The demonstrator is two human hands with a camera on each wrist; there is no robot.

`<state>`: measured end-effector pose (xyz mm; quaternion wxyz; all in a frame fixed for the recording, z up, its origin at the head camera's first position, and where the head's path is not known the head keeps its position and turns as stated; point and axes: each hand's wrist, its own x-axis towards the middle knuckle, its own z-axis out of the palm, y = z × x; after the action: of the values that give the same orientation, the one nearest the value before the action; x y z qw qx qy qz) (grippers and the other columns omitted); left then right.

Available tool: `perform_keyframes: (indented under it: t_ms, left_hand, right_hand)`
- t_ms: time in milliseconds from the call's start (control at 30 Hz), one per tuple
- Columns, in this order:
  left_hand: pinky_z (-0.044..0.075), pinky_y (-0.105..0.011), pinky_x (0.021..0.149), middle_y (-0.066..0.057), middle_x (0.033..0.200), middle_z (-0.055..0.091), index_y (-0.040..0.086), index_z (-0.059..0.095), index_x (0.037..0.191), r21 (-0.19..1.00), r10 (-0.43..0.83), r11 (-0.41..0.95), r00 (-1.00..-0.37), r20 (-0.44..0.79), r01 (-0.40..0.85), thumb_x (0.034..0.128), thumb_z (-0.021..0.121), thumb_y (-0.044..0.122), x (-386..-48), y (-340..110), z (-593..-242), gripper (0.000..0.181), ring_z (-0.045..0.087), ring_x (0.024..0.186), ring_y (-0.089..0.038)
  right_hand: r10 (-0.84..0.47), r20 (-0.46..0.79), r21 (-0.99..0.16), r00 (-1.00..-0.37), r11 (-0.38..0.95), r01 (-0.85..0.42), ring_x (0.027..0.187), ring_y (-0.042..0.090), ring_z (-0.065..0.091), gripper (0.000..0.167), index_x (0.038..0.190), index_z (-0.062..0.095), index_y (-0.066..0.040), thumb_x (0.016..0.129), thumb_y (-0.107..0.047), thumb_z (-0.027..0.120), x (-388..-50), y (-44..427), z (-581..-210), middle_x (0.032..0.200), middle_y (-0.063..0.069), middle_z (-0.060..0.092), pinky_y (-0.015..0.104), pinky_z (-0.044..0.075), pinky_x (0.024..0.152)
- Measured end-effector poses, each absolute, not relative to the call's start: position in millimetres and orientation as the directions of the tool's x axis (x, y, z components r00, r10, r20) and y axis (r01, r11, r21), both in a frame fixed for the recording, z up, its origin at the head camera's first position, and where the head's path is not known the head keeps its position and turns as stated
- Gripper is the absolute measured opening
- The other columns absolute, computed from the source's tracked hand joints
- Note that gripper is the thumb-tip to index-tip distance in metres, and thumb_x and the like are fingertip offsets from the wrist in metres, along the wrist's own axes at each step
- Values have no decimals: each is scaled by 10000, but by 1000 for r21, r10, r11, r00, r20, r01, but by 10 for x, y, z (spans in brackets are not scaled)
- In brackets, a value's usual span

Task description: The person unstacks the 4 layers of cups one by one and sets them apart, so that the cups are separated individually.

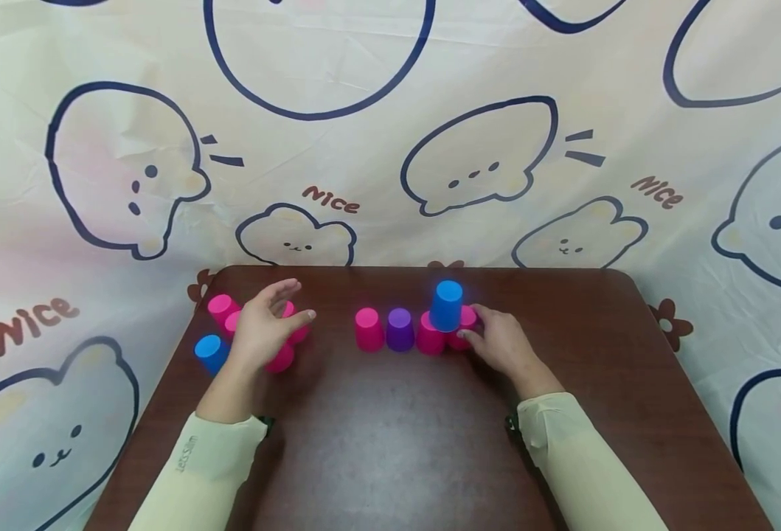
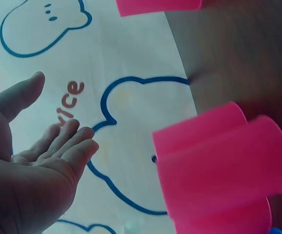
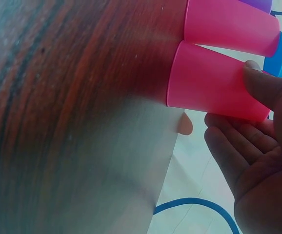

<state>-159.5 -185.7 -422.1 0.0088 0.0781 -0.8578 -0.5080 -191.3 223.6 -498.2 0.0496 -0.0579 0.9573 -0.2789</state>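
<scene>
Pinching the pink cup [image 3: 207, 80] furthest right of the purple cup [image 1: 400, 330], the right hand [image 1: 504, 344] could, jolting it, topple the blue cup [image 1: 446, 305] above; left hand [image 1: 260, 328] released.

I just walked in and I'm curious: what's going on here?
A person's right hand holds the pink cup at the right end of a row on the table. A blue cup rests upside down across it and its pink neighbour; a purple cup and one more pink cup stand farther left in the row. The left hand holds nothing, near a second group of pink cups and another blue cup.
</scene>
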Motion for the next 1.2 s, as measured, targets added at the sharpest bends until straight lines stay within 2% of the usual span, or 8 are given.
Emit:
perform_keyframes:
  t_ms: [233,467,733,933,1200]
  left_hand:
    - [501,-448,1074,-20,1532,539,214,500,1528,893,-26,448,-999,-41,-48,865,860,348,-1719,-1644,-4186,766,471,1450,-297]
    - [479,-483,1096,-50,1506,567,171,511,1518,918,73,397,-996,-51,-18,877,852,279,-1824,-1455,-4149,734,479,1445,-298]
    - [467,-463,1115,-21,1484,585,203,537,1500,935,131,356,-990,-60,-9,865,864,304,-1896,-1247,-4150,721,497,1431,-251]
    - [459,-477,1125,-9,1457,603,179,551,1488,943,170,331,-985,-35,24,862,867,263,-1938,-1022,-4170,706,515,1412,-269]
    - [506,-450,1078,39,1409,629,189,583,1456,933,223,354,-975,-16,65,854,871,259,-2014,-664,-4215,671,558,1359,-241]
  right_hand:
    - [-126,-63,-543,-990,837,-72,1252,391,617,705,1534,483,-127,938,-356,782,-1910,2225,-4970,1388,135,632,541,532,1023]
    - [-123,-72,-540,-990,839,-66,1260,393,613,700,1532,484,-131,939,-354,783,-1912,2221,-4966,1392,141,629,547,534,1016]
    - [-125,-68,-532,-990,844,-70,1257,394,612,694,1527,493,-118,941,-351,782,-1918,2206,-4954,1382,144,634,551,532,1019]
    - [-125,-80,-526,-989,848,-65,1259,388,612,707,1547,475,-123,948,-355,772,-1915,2191,-4954,1391,134,633,542,531,1024]
    - [-119,-69,-527,-991,848,-65,1218,370,637,697,1539,488,-138,943,-348,780,-1899,2206,-4954,1359,114,653,521,548,1005]
